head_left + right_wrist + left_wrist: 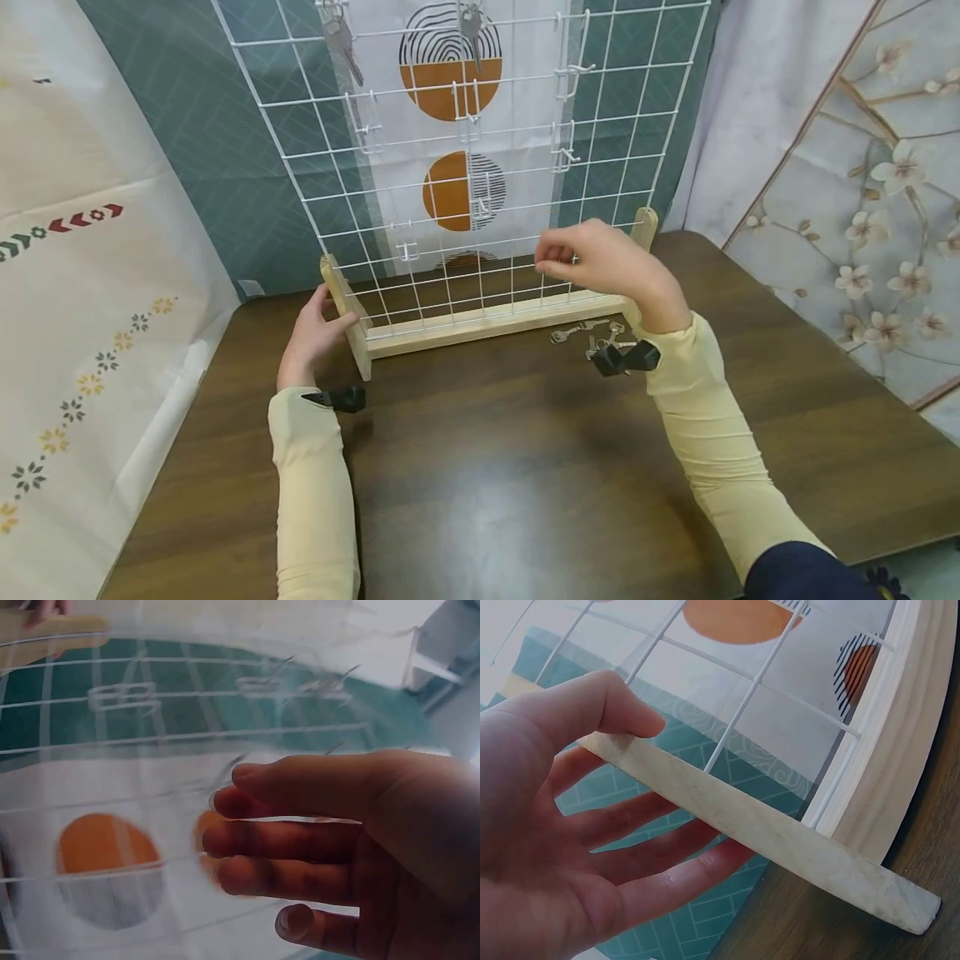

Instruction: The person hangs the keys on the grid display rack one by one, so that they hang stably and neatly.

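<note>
My left grip (311, 337) reached forward, thumb in front and fingers behind, holding the wooden side board (727, 807); my right grip (603, 257) hovered in front of the wires, wrist bent, fingers loosely curved, nothing visible between them; room lay between my grips, and the desk (465, 467) stretched toward me, its right edge slanting beyond my right sleeve (708, 417); the wire rack (487, 324) stood toward the desk's far edge, facing me, its base (427, 335) lengthwise left to right; loose keys (560, 337) lay just before its right end.
</note>
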A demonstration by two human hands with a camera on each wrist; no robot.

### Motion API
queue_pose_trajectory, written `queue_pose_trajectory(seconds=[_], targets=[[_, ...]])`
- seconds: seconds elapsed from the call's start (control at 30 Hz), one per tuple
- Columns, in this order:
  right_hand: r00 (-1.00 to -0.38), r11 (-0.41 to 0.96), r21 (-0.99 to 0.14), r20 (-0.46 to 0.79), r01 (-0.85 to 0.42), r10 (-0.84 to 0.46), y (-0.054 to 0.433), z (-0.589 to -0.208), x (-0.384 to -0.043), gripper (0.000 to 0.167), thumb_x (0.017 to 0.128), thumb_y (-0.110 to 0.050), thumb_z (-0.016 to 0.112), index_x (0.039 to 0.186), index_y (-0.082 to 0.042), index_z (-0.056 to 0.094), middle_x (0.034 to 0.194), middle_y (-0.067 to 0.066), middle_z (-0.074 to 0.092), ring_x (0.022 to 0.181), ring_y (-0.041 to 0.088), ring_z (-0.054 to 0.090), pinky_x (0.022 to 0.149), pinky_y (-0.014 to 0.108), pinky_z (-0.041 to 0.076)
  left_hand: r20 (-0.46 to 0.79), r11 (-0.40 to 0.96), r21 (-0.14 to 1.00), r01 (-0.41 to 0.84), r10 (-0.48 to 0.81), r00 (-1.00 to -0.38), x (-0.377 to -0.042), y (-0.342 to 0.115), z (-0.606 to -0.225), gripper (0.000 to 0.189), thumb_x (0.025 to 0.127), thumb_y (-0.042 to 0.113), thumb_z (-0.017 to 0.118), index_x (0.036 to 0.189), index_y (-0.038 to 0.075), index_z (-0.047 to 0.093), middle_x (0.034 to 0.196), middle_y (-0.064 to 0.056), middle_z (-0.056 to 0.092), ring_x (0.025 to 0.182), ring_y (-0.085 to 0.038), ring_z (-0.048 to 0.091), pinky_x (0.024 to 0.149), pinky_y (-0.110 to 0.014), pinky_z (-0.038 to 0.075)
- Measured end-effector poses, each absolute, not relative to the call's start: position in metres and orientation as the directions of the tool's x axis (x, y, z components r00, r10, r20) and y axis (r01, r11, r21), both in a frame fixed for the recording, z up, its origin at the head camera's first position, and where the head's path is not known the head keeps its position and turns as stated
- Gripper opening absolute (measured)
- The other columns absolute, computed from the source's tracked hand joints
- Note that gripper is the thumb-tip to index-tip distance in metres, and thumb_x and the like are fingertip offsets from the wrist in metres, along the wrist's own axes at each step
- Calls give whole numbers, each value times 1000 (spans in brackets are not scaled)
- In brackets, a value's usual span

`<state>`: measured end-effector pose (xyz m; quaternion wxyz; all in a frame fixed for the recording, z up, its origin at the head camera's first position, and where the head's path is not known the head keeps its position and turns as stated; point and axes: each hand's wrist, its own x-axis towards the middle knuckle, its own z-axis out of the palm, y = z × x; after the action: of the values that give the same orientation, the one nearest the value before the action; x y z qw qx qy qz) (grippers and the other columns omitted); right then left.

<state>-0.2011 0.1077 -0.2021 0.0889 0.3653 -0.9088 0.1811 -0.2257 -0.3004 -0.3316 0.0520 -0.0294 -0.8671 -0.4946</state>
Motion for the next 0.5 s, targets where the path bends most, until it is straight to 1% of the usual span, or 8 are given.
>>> queue_pose_trajectory(seconds=[0.07, 0.13, 0.23, 0.3, 0.4, 0.5], targets=[[-732, 675, -283, 245, -682, -636, 112, -221, -210, 7, 93, -11, 62, 94, -7, 68, 87, 8, 73, 79, 19, 67, 74, 37, 53, 123, 506, 856, 106, 0, -992, -227, -300, -331, 66, 95, 13, 55, 153, 13, 24, 141, -30, 42, 120, -40, 50, 78, -33, 54], [-740, 689, -275, 195, -671, -644, 116, -239, -218, 6, 92, -9, 63, 93, -8, 68, 87, 7, 72, 80, 18, 67, 75, 37, 53, 118, 498, 861, 102, 0, -993, -228, -299, -330, 66, 95, 14, 56, 153, 13, 24, 142, -30, 41, 121, -40, 49, 83, -40, 54], [-745, 703, -265, 116, -660, -657, 120, -263, -231, 5, 90, -6, 64, 92, -6, 68, 86, 7, 71, 81, 20, 66, 75, 38, 53, 109, 486, 869, 92, -7, -994, -228, -299, -331, 67, 96, 14, 56, 153, 14, 23, 144, -29, 40, 123, -40, 48, 90, -50, 52], [-755, 715, -278, 62, -642, -653, 121, -278, -237, 5, 89, -6, 65, 93, -5, 68, 86, 6, 70, 81, 20, 65, 76, 38, 53, 103, 479, 874, 84, -14, -995, -227, -300, -331, 67, 96, 14, 56, 154, 14, 22, 144, -29, 39, 124, -41, 47, 93, -54, 50], [-770, 739, -282, 0, -612, -638, 124, -299, -246, 5, 89, -9, 67, 91, -5, 68, 84, 5, 68, 78, 18, 61, 74, 36, 51, 102, 467, 880, 84, -12, -995, -226, -301, -333, 67, 96, 13, 54, 154, 14, 20, 144, -30, 38, 125, -41, 46, 95, -57, 49], [-781, 763, -278, -64, -584, -621, 126, -319, -255, 8, 90, -14, 66, 87, -6, 67, 79, 4, 65, 70, 15, 56, 67, 32, 47, 103, 448, 890, 91, -3, -995, -224, -300, -335, 67, 97, 13, 52, 155, 16, 19, 144, -30, 36, 125, -41, 46, 95, -56, 49]])
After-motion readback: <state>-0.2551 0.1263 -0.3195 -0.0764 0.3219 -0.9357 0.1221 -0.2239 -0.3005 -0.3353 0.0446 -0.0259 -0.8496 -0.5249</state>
